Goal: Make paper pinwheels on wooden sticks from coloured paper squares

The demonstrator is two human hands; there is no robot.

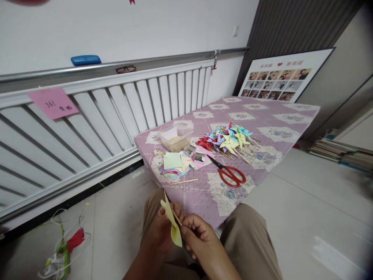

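Observation:
Above my lap, a yellow paper pinwheel (174,229) is held between both hands, its folded blades seen edge-on. My left hand (163,225) is closed around its left side, with some fingers behind the paper. With thumb and forefinger my right hand (201,237) pinches near the pinwheel's centre; whether a pin is there is too small to tell. A short piece of a wooden stick (177,218) shows beside the paper, close to the right fingertips. On the table edge just beyond lies another wooden stick (184,181).
The flowered tablecloth (201,202) bears red-handled scissors (233,177), a stack of coloured paper squares (172,161), a small box of pins (199,157), a clear plastic box (176,140) and a heap of finished pinwheels (230,142). A white radiator (140,101) runs along the left wall.

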